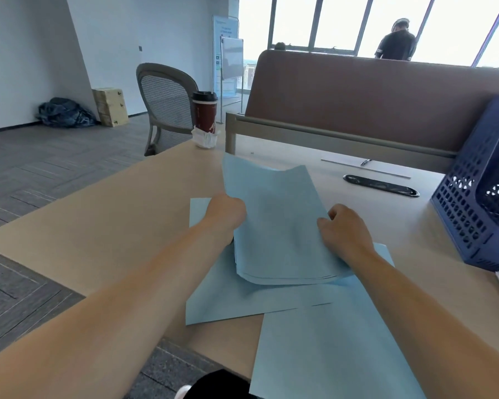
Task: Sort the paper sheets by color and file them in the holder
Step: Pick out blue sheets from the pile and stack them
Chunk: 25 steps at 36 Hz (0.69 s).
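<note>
Two hands held a stack of blue sheets (277, 226) tilted above the desk (98, 226): the left hand (226, 210) gripped its left edge and the right hand (343, 228) curled round its right edge. Loose blue sheets (228, 300) lay underneath. A navy holder (467, 203) stood well apart, right.

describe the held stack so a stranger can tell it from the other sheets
On the desk, look between the left hand and right hand. Both grip a stack of blue sheets. Unlike the loose sheets lying flat under it, it is thick, lifted and bent.
</note>
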Available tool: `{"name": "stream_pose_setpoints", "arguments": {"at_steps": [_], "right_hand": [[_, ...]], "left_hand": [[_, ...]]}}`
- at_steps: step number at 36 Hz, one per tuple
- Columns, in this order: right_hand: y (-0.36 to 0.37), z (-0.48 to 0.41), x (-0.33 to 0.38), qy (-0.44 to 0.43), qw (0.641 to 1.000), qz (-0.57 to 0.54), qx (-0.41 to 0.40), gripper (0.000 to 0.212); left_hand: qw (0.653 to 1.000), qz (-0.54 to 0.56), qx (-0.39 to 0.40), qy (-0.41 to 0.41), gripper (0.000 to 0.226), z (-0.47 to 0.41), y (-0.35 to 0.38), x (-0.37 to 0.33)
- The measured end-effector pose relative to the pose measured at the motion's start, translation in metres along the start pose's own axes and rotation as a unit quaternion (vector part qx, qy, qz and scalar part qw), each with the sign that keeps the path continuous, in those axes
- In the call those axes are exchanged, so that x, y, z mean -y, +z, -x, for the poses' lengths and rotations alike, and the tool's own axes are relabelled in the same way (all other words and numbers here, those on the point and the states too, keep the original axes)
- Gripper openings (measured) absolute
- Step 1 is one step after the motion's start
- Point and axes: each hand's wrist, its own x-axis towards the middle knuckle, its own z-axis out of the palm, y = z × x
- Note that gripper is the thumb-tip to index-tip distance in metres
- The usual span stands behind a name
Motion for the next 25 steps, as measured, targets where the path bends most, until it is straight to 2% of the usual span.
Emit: {"name": "stream_pose_setpoints", "arguments": {"at_steps": [1,6,9,12,14,19,23,25], "right_hand": [[-0.001,0.002,0.001,-0.001,1.0,-0.006,0.0,0.01],[-0.012,0.023,0.016,-0.012,1.0,-0.013,0.018,0.014],[-0.02,0.04,0.027,-0.01,0.999,-0.014,0.034,0.015],[-0.022,0.058,0.035,-0.01,0.999,-0.012,0.051,0.015],[-0.021,0.069,0.04,-0.016,0.998,-0.006,0.059,0.014],[-0.009,0.091,0.048,-0.026,0.994,0.029,0.1,0.01],[-0.004,0.1,0.049,-0.018,0.99,0.059,0.124,0.009],[-0.004,0.103,0.048,-0.015,0.989,0.069,0.132,0.01]], "left_hand": [[1.0,0.028,-0.004,0.007,0.022,-0.001,-0.002,0.002],[0.999,0.011,-0.021,0.034,0.044,0.021,-0.028,-0.003],[0.999,0.008,-0.024,0.04,0.036,0.045,-0.047,-0.006],[0.998,-0.012,-0.031,0.045,0.047,0.064,-0.065,-0.003],[0.997,-0.039,-0.037,0.054,0.045,0.071,-0.073,0.002],[0.984,-0.15,-0.059,0.076,0.004,0.089,-0.086,0.017],[0.989,-0.129,-0.063,0.036,0.029,0.094,-0.09,0.019],[0.996,-0.073,-0.055,0.011,0.029,0.09,-0.092,0.02]]}}
